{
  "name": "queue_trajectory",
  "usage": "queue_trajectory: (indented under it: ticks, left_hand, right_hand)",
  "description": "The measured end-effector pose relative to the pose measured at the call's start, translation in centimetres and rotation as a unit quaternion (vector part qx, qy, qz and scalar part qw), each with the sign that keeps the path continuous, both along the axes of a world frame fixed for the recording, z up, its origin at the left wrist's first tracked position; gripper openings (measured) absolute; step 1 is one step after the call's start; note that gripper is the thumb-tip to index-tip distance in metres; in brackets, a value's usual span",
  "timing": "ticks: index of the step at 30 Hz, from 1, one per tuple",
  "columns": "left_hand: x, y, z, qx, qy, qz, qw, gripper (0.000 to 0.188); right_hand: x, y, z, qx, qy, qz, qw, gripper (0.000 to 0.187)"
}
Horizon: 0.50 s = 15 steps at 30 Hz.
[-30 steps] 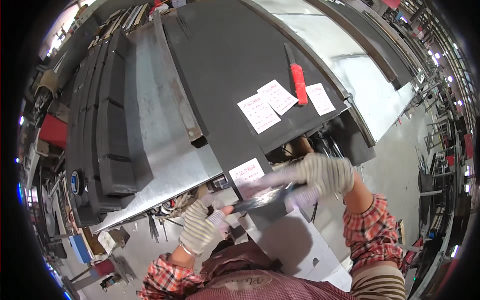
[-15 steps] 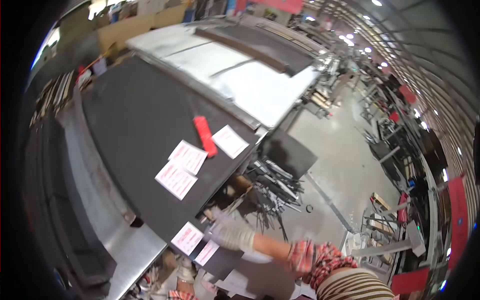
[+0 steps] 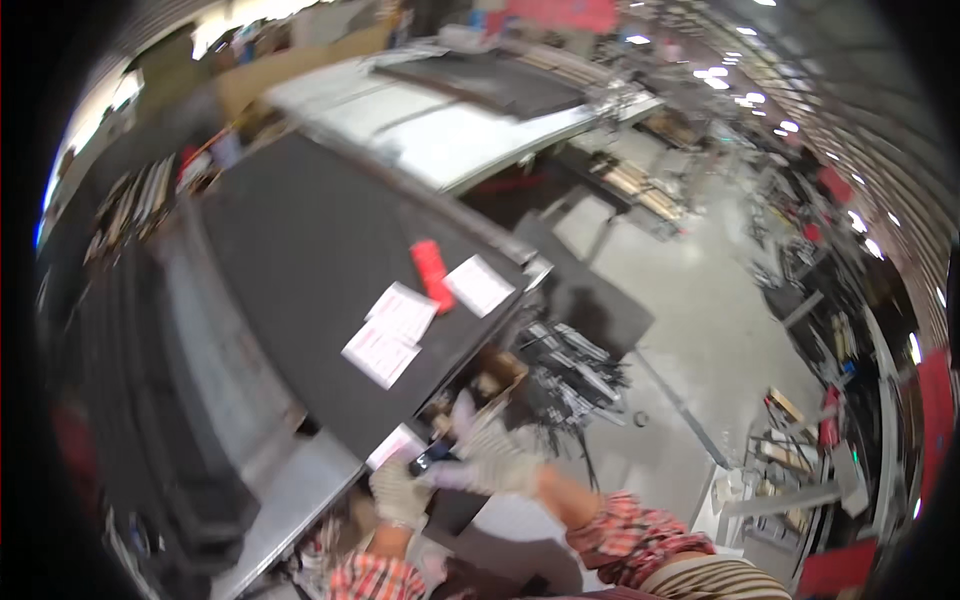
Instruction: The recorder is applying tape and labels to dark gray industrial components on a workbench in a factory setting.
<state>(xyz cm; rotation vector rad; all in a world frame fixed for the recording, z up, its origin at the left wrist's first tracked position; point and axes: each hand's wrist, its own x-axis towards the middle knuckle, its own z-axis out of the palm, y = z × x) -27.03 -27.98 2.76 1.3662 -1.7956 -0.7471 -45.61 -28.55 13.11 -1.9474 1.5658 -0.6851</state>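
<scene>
Both my hands wear pale knitted gloves and are close together at the near corner of the dark sheet [image 3: 300, 230]. My left hand [image 3: 398, 492] is beside a white label [image 3: 397, 447] with red print; blur hides its fingers. Just to the right, my right hand [image 3: 492, 462] has its thumb and forefinger spread apart. A small dark object [image 3: 433, 457] shows between the hands; I cannot make out its kind or whether either hand grips it. Farther up the sheet lie a red bar-shaped thing [image 3: 431, 275], a single label [image 3: 479, 286] and two overlapping labels [image 3: 381, 352].
Beyond the dark sheet is a white-topped table [image 3: 440, 145] bearing a dark panel [image 3: 490, 80]. An open cardboard box [image 3: 500, 380] and a bundle of dark metal strips [image 3: 575, 375] are right of the sheet's edge. Long black pieces [image 3: 150, 400] fill the left side.
My left hand has come up from the lower edge to the label beside my right hand. My right thumb and forefinger now show spread. The view has shifted slightly.
</scene>
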Motion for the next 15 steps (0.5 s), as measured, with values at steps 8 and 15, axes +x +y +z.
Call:
queue_trajectory:
  ticks: [8, 15]
  left_hand:
    - [-2.1, -0.2, 5.0, 0.0, -0.135, 0.062, 0.989, 0.054]
    - [-1.2, 0.1, 7.0, -0.003, 0.055, -0.006, 0.998, 0.056]
  right_hand:
    - [-2.2, -6.4, -1.3, 0.004, 0.158, 0.323, 0.933, 0.021]
    - [-3.0, -8.6, -14.1, 0.225, 0.291, 0.237, 0.899, 0.025]
